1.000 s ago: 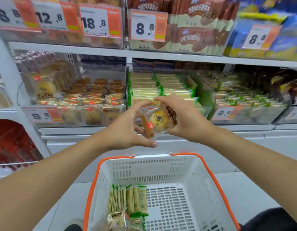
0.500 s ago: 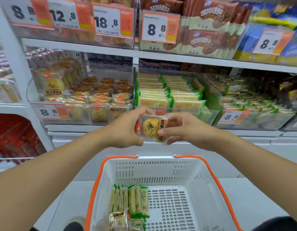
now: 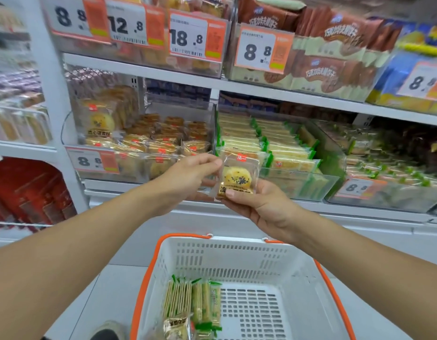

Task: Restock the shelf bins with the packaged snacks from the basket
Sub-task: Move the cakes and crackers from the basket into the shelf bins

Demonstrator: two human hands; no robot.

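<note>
Clear-wrapped pastry packet (image 3: 238,179) was pinched by both hands, left hand (image 3: 188,176) and right hand (image 3: 258,204), at centre frame; green packets (image 3: 195,303) remained in the basket (image 3: 239,249), unshelved.

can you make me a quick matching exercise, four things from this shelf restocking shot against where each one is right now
Things:
1. egg yolk pastry packet
2. green-edged cracker packs
3. brown biscuit packs
4. basket

Places:
A. in the bin on the upper shelf
B. on the floor below the hands
C. held between the left hand and the right hand
D. standing in the basket's near left corner

Pairs: 1-C, 2-D, 3-A, 4-B
</note>
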